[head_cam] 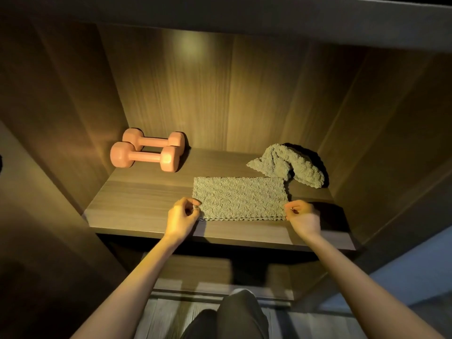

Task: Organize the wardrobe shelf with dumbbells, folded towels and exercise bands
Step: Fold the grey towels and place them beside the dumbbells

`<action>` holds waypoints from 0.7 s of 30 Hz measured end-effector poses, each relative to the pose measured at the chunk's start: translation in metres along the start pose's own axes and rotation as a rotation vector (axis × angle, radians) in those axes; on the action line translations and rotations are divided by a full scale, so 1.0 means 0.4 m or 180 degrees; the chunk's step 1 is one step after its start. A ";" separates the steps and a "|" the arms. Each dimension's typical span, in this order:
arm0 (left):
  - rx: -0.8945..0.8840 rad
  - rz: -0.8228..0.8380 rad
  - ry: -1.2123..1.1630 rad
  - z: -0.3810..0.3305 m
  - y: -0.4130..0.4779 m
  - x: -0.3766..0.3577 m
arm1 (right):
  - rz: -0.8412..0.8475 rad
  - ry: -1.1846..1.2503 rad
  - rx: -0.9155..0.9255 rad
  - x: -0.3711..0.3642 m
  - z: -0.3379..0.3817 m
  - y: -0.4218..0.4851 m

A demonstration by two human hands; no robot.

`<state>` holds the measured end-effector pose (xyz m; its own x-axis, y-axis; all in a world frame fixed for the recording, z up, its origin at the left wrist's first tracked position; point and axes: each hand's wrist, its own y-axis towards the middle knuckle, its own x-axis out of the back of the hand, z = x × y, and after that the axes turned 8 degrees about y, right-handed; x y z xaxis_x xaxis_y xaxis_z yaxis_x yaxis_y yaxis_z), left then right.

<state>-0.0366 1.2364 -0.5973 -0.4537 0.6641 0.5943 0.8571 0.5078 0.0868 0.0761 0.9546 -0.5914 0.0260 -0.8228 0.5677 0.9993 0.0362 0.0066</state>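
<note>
Both hands are pinching the near corners of the flat towel (238, 198) on the shelf (137, 206): left hand (182, 217), right hand (303, 217). Two dumbbells (146, 150) sit back left, crumpled towel (286, 165) back right.

Wood-grain back panel (220, 94) on the far side, soft patch of light (193, 45) near its top, dark left side wall (61, 94), dark right side wall (381, 133), shadowed lower compartment (208, 272) underneath, pale striped floor (166, 316) nearest, blue-grey surface (403, 277) at near right.
</note>
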 end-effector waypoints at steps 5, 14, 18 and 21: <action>0.0015 -0.0164 0.0381 -0.009 -0.007 -0.006 | 0.0047 -0.0509 0.0061 0.016 0.015 -0.009; -0.1133 0.0409 0.2583 -0.029 -0.018 -0.007 | 0.0982 -0.1690 0.1219 -0.033 0.077 -0.106; -0.0960 0.0300 0.2487 -0.017 -0.056 0.011 | 0.1334 -0.1817 0.0997 -0.057 0.089 -0.117; -0.1110 0.0087 0.2402 0.005 -0.105 0.042 | 0.1542 -0.1765 0.0819 -0.068 0.104 -0.113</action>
<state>-0.0806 1.2272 -0.5926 -0.2525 0.0642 0.9655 0.9482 0.2151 0.2337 0.0293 0.9988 -0.5730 0.3736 -0.2802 0.8842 0.8405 0.5054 -0.1950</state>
